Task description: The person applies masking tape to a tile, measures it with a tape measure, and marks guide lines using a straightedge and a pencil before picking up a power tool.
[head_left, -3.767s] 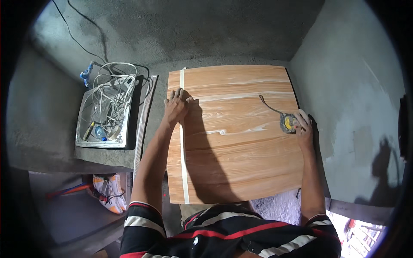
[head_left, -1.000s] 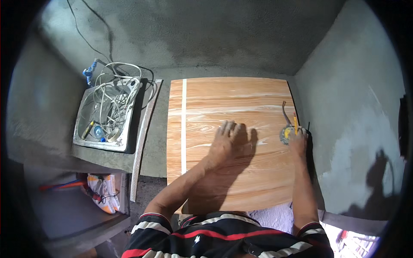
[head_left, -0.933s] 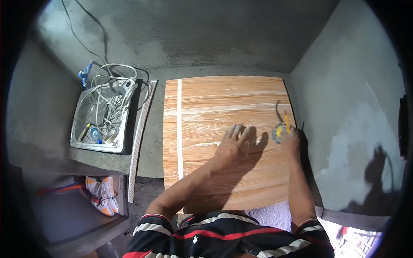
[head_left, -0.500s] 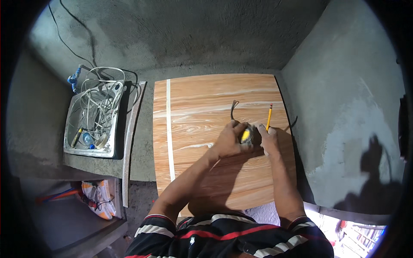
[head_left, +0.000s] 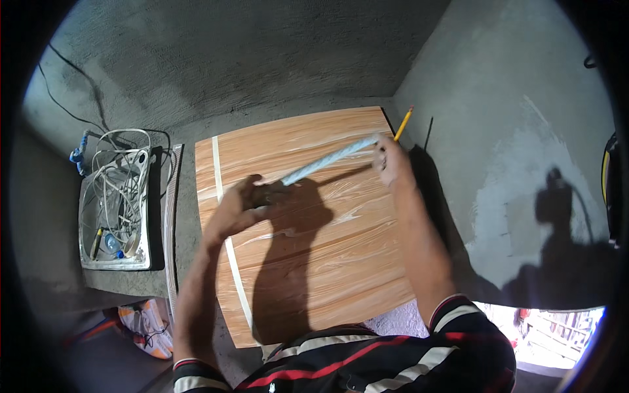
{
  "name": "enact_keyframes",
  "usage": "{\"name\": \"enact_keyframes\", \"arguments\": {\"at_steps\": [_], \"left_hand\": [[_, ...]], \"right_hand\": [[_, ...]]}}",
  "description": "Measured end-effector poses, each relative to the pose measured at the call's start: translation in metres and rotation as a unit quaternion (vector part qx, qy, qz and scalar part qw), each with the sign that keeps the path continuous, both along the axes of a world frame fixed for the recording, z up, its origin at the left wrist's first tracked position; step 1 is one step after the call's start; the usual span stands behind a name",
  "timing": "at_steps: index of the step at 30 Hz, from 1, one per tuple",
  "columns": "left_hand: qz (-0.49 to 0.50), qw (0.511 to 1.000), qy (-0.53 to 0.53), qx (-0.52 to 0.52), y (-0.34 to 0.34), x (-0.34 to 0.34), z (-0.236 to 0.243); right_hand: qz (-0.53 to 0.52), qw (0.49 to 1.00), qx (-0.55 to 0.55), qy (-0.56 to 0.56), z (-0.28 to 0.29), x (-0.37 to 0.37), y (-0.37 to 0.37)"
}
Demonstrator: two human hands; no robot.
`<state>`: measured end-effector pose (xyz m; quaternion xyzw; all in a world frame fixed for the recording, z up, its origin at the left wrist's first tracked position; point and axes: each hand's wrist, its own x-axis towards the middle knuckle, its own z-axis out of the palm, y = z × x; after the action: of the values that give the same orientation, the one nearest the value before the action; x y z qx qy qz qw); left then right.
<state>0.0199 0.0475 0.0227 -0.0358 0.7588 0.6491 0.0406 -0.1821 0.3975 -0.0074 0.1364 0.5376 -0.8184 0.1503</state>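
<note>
A pale tape blade (head_left: 331, 157) is stretched between my hands above a wood-grain board (head_left: 354, 262) with a light stripe near its left side. My left hand (head_left: 229, 213) is closed round the tape measure (head_left: 270, 194), whose case is mostly covered by the fingers and blurred. At the blade's free end, my right hand (head_left: 391, 165) pinches the tape. A yellow pencil (head_left: 405, 123) sticks up out of the same right hand, its red end pointing away from me. The blade slants up from left to right over the board's far half.
On the left, a metal sink (head_left: 151, 257) holds tangled white cable, a screwdriver and a roll of tape. A long thin strip (head_left: 171, 216) lies between sink and board. Rough concrete walls (head_left: 295, 52) close in behind and on the right. Below left is a white-orange bag (head_left: 149, 331).
My hands have moved apart, left hand leftward and right hand up and away, and the tape blade now shows between them. The view has shifted, with the board appearing farther left.
</note>
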Motion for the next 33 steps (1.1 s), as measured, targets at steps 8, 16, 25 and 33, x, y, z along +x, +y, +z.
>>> {"name": "enact_keyframes", "arguments": {"at_steps": [8,16,25,33], "left_hand": [[0.03,0.872,0.042,-0.486,-0.152,0.021,0.005],[0.057,0.801,0.095,-0.588,-0.15,-0.033,-0.029],[0.076,0.834,0.05,-0.544,-0.159,-0.063,-0.032],[0.064,0.831,-0.016,-0.552,-0.208,-0.069,-0.017]], "right_hand": [[-0.109,0.945,0.302,0.061,-0.062,-0.153,0.049],[-0.016,0.697,0.705,0.13,-0.084,-0.194,0.033],[-0.033,0.671,0.736,0.085,-0.085,-0.194,0.032],[-0.044,0.663,0.737,0.124,-0.08,-0.187,0.026]]}}
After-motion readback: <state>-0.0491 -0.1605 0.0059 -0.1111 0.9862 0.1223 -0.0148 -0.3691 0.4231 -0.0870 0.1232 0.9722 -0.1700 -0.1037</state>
